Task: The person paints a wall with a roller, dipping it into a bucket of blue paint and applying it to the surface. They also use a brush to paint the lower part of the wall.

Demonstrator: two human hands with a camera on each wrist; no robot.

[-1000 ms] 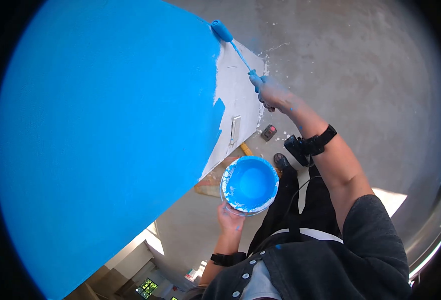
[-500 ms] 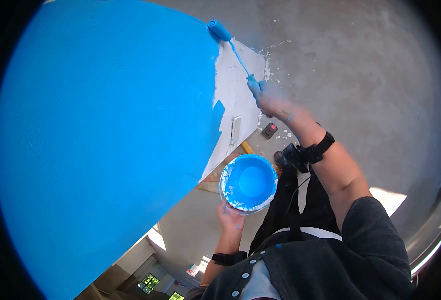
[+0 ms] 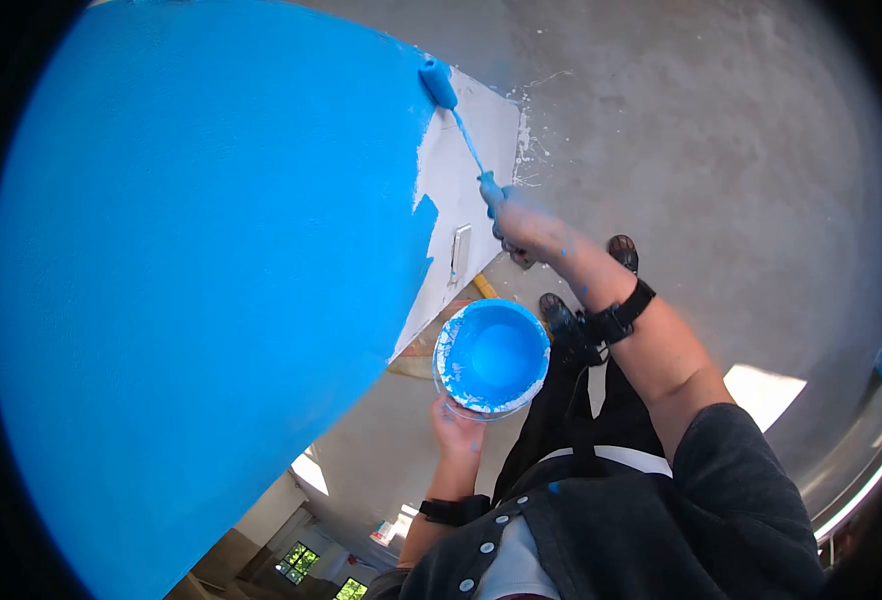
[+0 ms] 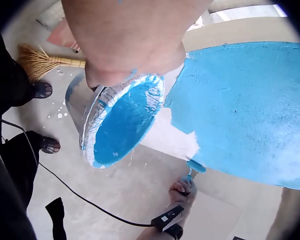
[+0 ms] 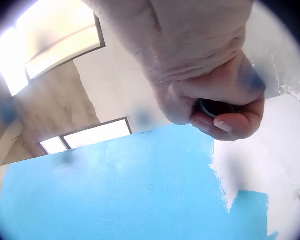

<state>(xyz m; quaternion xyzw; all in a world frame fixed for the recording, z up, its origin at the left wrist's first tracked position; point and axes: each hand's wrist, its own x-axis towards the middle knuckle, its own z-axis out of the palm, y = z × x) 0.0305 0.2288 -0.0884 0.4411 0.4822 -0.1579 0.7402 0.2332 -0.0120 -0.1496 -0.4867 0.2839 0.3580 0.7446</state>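
Observation:
My right hand (image 3: 526,228) grips the handle of a paint roller (image 3: 439,84), its blue sleeve against the wall where the blue coat meets the white strip. In the right wrist view, the fingers (image 5: 230,125) curl round the dark handle end; the roller's sleeve is hidden there. With my left hand (image 3: 458,425) I hold a bucket (image 3: 443,380) of blue paint at its near rim, below the right hand. White and blue smears coat the rim. The left wrist view shows the bucket (image 4: 92,135) tilted, the left hand (image 4: 127,45) over its edge. The wall (image 3: 211,250) is mostly blue.
A white strip (image 3: 471,120) of wall runs down to the floor, with a wall plate (image 3: 460,250) on it. A straw broom (image 4: 37,62) lies by the feet. Paint splashes spot the grey floor (image 3: 711,150). A cable (image 4: 85,197) runs to the right wrist.
The roller and right hand have come down the wall, nearer to me. A dark device with a red patch on the floor is now hidden behind the right hand. The left hand keeps holding the bucket.

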